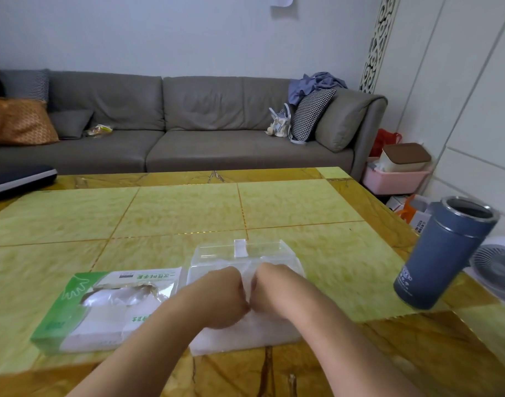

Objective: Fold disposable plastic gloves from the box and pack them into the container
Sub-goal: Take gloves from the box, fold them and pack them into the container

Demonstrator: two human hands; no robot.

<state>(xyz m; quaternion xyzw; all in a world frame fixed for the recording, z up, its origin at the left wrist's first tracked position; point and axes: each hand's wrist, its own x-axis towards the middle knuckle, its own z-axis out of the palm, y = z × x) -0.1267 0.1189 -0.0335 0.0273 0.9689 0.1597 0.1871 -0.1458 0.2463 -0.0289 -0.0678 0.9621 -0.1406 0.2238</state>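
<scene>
A green and white glove box lies flat on the table at the left, its torn top opening showing thin clear gloves. Right of it stands a clear plastic container with its lid tipped back. My left hand and my right hand meet knuckle to knuckle over the container, fingers curled down and out of sight. A thin plastic glove shows crumpled in the gap between both hands, which grip it. The container's inside is mostly hidden behind my hands.
A blue insulated mug without a lid stands near the table's right edge. The yellow-green tiled table stretches away in front. A grey sofa lies beyond it, and a fan sits on the floor at the right.
</scene>
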